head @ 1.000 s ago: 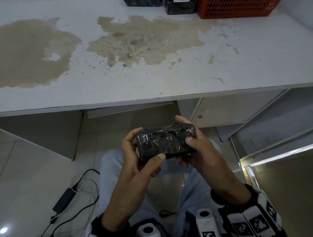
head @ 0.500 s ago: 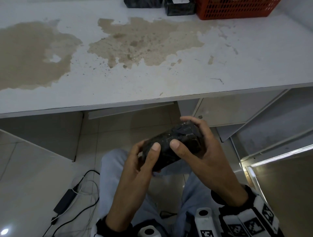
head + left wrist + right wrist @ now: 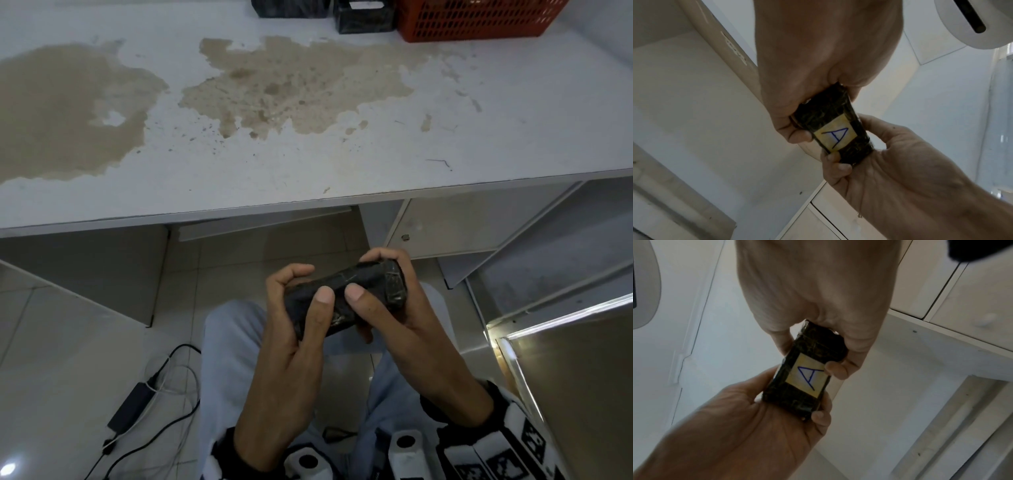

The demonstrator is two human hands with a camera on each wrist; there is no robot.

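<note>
Blue handwritten "A" on pale yellow label (image 3: 835,138), stuck on black wrapped block (image 3: 821,109).

The block (image 3: 346,301) is black all over, its glossy wrap crossed by fine pale creases. Its label (image 3: 835,138) is white, yellowing toward the edges, with a letter A drawn in blue ink. The table (image 3: 342,171) is white, mottled with broad tan-brown stains and dark specks; at the table's far edge stand an orange-red basket (image 3: 472,17) with a lattice of small holes and a black box (image 3: 363,17), while below the table show beige floor tiles (image 3: 68,342), a black adapter (image 3: 132,409), pale blue-grey trousers (image 3: 233,359) and a wrist band (image 3: 507,455) patterned in black-and-white squares.
</note>
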